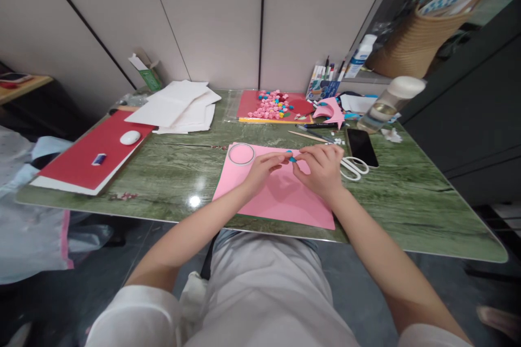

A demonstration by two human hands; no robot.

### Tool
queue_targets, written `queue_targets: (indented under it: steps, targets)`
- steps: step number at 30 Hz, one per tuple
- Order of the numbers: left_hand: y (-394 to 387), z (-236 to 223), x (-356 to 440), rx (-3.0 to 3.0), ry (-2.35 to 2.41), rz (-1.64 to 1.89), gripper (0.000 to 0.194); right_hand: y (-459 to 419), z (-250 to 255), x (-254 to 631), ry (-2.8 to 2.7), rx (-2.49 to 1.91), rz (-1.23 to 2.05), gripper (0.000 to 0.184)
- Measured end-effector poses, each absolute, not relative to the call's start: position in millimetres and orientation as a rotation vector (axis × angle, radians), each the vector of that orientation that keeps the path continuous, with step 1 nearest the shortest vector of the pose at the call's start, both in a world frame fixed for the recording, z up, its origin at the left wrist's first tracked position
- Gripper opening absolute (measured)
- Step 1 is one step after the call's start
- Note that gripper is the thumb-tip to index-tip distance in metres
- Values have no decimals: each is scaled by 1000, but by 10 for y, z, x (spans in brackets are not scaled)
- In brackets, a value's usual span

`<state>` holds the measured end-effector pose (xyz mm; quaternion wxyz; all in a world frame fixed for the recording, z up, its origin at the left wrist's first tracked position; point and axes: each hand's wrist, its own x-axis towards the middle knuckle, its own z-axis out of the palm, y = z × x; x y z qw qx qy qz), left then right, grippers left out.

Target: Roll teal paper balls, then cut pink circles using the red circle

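Observation:
My left hand and my right hand meet over a pink paper sheet on the green table. Both pinch a small blue piece between their fingertips. A clear round ring lies on the pink sheet's far left corner, just left of my left hand. White scissors rest right of my right hand.
A black phone, a bottle and pens stand at the right back. Several small pink and blue paper pieces lie on a red sheet behind. White papers, a red board and a white mouse lie to the left.

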<state>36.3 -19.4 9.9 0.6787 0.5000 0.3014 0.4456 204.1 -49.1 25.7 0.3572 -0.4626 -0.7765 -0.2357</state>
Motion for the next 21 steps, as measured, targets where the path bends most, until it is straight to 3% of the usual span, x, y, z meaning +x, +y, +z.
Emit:
queue_targets:
  steps: [21]
  targets:
    - [-190, 53, 383, 1265, 723, 1125, 21, -511, 231, 2010, -2041, -1163, -664, 8]
